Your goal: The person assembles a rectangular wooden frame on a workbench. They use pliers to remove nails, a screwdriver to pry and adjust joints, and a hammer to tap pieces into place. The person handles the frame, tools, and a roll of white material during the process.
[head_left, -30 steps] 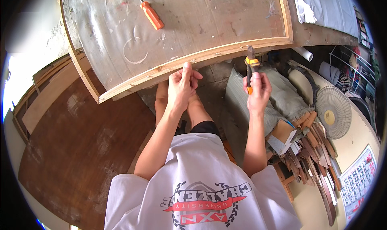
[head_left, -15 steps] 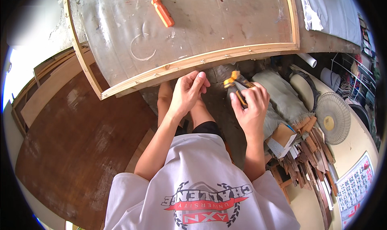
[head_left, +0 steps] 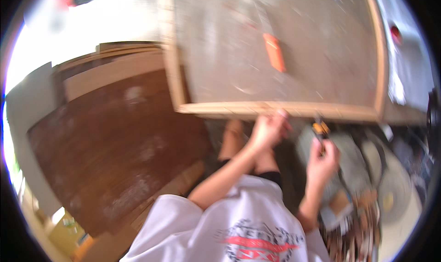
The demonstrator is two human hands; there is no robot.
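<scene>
The picture is smeared by motion. My left hand (head_left: 270, 131) is closed, its fingertips pinched at the near rail of a pale wooden frame (head_left: 220, 107); whatever they hold, if anything, is too blurred to make out. In my right hand (head_left: 323, 158) is a pair of yellow and black pliers (head_left: 320, 128), metal tip pointing away from me, just short of the same rail. An orange-handled screwdriver (head_left: 274, 53) lies inside the frame on the worn grey-brown tabletop (head_left: 220, 55).
A large brown wooden board (head_left: 119, 147) fills the left side, with lighter planks behind it. To the right are grey sacks (head_left: 347, 154), a round fan (head_left: 394, 200) and a pile of wood scraps (head_left: 353, 236). White cloth (head_left: 406, 73) covers the far right.
The view has swung, so the table, frame and screwdriver sit lower and further right. The pliers now point away from me, toward the rail. My left hand stays pinched by the rail.
</scene>
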